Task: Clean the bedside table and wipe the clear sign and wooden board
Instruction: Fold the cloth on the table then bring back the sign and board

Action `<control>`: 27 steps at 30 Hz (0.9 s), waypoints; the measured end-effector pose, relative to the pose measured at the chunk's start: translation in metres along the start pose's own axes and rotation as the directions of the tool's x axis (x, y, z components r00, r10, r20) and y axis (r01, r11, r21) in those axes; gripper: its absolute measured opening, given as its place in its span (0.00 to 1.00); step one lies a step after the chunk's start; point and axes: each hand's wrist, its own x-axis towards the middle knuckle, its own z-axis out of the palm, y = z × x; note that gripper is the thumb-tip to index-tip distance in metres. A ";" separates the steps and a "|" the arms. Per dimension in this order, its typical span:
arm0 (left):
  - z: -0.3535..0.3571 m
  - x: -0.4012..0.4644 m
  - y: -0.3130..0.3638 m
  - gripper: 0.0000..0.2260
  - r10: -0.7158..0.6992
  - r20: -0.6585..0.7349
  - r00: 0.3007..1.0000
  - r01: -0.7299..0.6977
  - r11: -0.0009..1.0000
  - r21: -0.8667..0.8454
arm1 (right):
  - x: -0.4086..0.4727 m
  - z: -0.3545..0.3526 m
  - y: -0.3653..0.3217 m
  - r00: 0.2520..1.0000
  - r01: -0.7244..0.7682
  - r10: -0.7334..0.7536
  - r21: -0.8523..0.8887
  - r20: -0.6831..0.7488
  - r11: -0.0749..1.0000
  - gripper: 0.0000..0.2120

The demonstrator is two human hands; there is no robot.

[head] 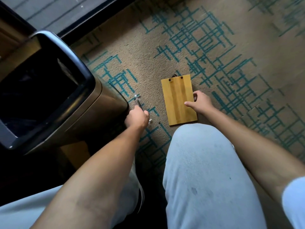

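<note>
A yellow wooden board (177, 98) with two dark studs at its far end lies flat on the patterned carpet. My right hand (198, 102) grips its right edge, thumb on top of the board and fingers curled at the side. My left hand (137, 118) holds the clear sign (138, 102), a see-through acrylic piece standing on edge on the carpet, right beside the base of a bronze bin.
A bronze bin (92, 116) with a silver rim and a dark opening stands at the left, close to my left hand. Beige carpet (231, 80) with teal lines spreads ahead and to the right. My knee in light trousers (206, 171) is just below the board.
</note>
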 end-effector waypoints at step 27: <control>-0.098 -0.053 0.060 0.10 0.477 -0.156 0.865 -0.466 0.879 0.106 | -0.075 -0.074 -0.020 0.909 0.356 -0.174 0.490 -0.378 0.796 0.17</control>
